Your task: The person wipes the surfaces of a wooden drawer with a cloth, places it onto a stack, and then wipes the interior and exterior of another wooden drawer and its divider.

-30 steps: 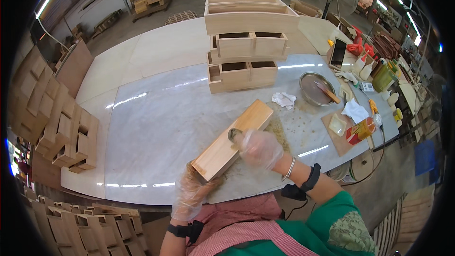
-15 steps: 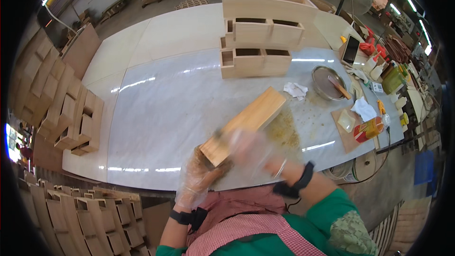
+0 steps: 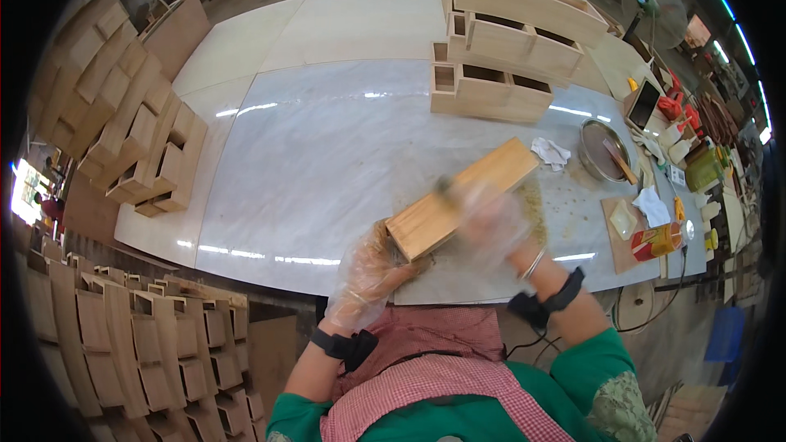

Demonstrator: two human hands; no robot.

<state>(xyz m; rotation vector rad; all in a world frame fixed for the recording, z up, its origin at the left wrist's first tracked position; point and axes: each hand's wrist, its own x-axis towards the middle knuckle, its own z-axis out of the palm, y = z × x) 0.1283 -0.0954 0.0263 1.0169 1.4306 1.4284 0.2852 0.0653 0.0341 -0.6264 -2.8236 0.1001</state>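
A long wooden box (image 3: 458, 198) with a smooth, yellowish face lies slanted above the table. My left hand (image 3: 370, 272), in a clear plastic glove with brown stains, grips its near end from below and the side. Over the upper face is my right hand (image 3: 490, 217), also gloved and smeared by motion. A small dark, greenish blur (image 3: 446, 188) shows at its fingertips, against the wood; what it is cannot be made out. The box's underside is hidden.
Stacked wooden drawer boxes (image 3: 503, 98) stand at the back, with more piled at left (image 3: 155, 155). To the right are a metal bowl (image 3: 591, 165) with a brush (image 3: 621, 162), a crumpled white cloth (image 3: 550, 154), an orange-red container (image 3: 655, 241), bottles and a phone (image 3: 643, 105).
The whole view has shifted, so the table and box sit further right in the picture. My right hand has moved along the box's face; my left hand keeps its grip on the near end.
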